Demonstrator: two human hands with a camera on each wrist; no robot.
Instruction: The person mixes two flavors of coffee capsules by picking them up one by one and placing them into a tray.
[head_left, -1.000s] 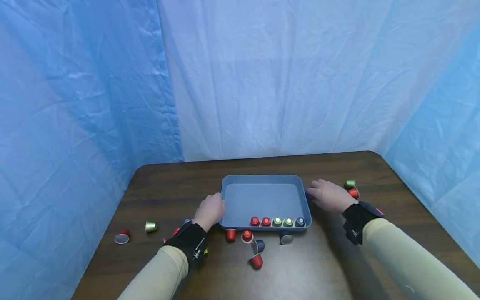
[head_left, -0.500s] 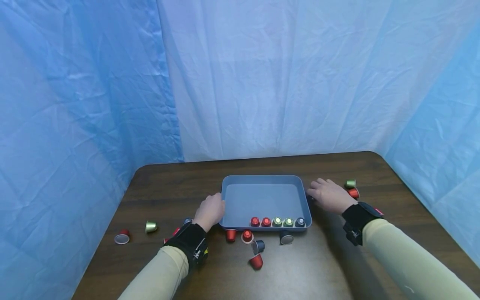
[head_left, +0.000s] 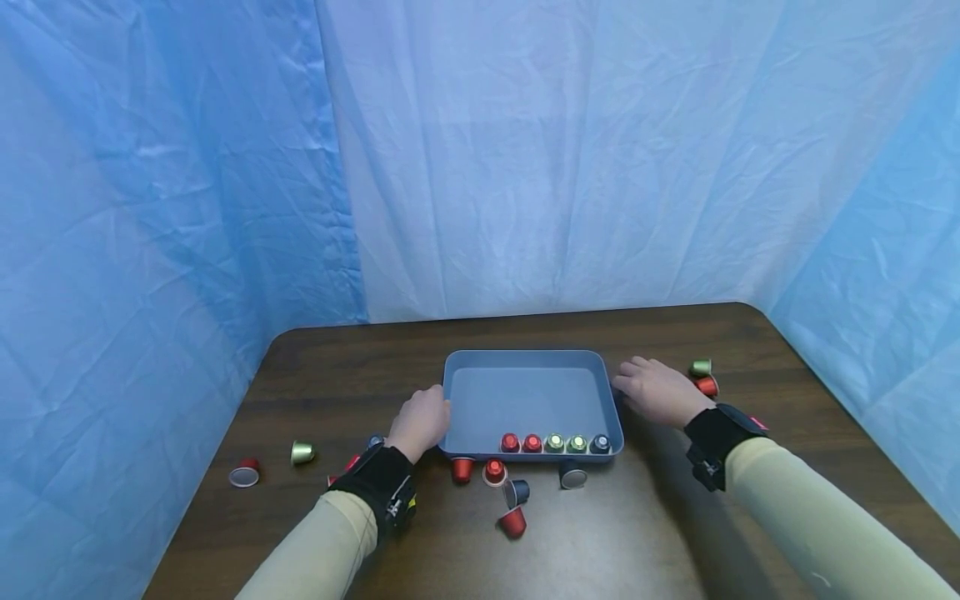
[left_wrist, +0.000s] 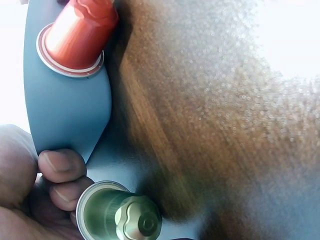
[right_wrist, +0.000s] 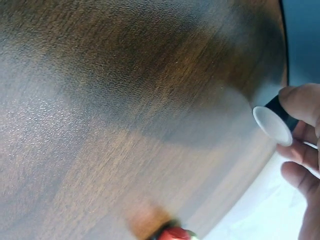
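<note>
My left hand (head_left: 422,421) grips the left rim of a blue-grey tray (head_left: 525,357). In the left wrist view its fingertips curl at the tray's corner, with a green coffee capsule (left_wrist: 130,215) right at them. A red capsule (left_wrist: 82,37) lies against the tray's front wall. Just outside the tray's right side, my right hand (head_left: 660,392) pinches a dark coffee capsule, its pale lid (right_wrist: 272,125) facing the right wrist camera. A front row inside the tray has two red capsules (head_left: 521,443), two green ones (head_left: 566,443) and a dark blue one (head_left: 600,444).
In front of the tray lie more capsules: red (head_left: 513,523), dark blue (head_left: 517,493) and black (head_left: 573,476). A green (head_left: 302,452) and a red one (head_left: 244,473) lie left. Green (head_left: 701,367) and red ones (head_left: 707,385) lie right. Blue sheets (head_left: 562,167) surround the table.
My right hand shifts very slightly beside the tray's right side. The left hand, the tray and the visible capsules stay where they were.
</note>
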